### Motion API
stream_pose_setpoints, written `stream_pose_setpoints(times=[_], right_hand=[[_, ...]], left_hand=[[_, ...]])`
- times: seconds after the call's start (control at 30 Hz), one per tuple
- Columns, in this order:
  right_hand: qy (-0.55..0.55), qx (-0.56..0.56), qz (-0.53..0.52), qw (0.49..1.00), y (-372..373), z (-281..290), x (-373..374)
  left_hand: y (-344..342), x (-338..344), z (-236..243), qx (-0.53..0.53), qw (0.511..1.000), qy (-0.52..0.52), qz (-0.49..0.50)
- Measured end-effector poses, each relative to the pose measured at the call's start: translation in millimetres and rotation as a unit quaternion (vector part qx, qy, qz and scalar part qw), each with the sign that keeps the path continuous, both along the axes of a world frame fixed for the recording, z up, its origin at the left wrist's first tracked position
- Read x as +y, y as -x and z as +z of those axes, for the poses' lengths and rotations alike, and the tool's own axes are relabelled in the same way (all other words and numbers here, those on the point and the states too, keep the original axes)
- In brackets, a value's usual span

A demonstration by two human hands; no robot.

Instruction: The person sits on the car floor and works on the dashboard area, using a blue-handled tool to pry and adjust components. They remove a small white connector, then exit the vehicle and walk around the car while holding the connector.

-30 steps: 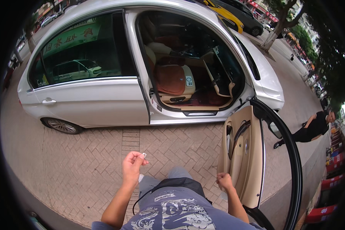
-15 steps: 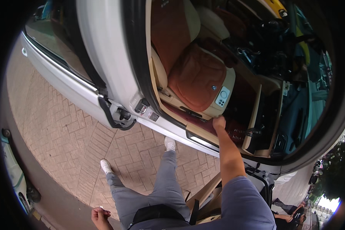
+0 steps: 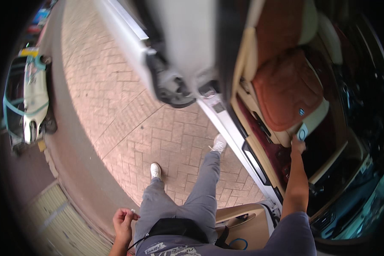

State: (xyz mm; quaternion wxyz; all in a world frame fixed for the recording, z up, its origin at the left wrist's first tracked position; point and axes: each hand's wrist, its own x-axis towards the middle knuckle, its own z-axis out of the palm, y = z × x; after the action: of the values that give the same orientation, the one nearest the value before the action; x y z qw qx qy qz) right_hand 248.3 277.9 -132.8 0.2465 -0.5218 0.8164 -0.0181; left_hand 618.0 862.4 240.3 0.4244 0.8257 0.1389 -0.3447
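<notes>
My right hand (image 3: 298,145) reaches into the open car at the front edge of a seat. Its fingers close over the lower end of a small white control panel (image 3: 302,132) with a round dial, hiding the buttons; whether the panel is lifted I cannot tell. Behind it lies a rust-brown padded seat cover (image 3: 288,89) on the cream seat, with a round blue-and-white badge (image 3: 301,112). Low at my left side, my left hand (image 3: 123,219) pinches a small white piece (image 3: 133,210), too small to name.
The white door sill (image 3: 232,136) runs beside my feet. To the left is the rear door's hinge end (image 3: 175,87), standing open. An open door panel (image 3: 243,217) is close by my right leg. Brick paving (image 3: 158,128) lies underfoot; another vehicle (image 3: 35,91) stands far left.
My view has swung, and the car sits further right in it. My right hand has moved from the seat's lower front edge onto the control panel. My left hand keeps its pinch.
</notes>
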Motion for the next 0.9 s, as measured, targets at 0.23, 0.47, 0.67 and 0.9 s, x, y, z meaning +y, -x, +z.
stream_pose_setpoints(times=[0.23,0.47,0.67,0.9], right_hand=[[-0.177,-0.252,0.174,0.935,-95,126,237],[-0.258,-0.268,0.764,0.528,-399,346,501],[-0.339,-0.201,0.877,0.275,-558,479,759],[-0.372,-0.117,0.911,0.132,-659,492,937]], left_hand=[[-3,87,30,0.015,0.982,0.112,0.151],[-77,240,37,-0.107,0.942,0.253,0.193],[-150,401,73,-0.279,0.931,0.166,0.166],[-178,551,81,-0.241,0.938,0.145,0.202]])
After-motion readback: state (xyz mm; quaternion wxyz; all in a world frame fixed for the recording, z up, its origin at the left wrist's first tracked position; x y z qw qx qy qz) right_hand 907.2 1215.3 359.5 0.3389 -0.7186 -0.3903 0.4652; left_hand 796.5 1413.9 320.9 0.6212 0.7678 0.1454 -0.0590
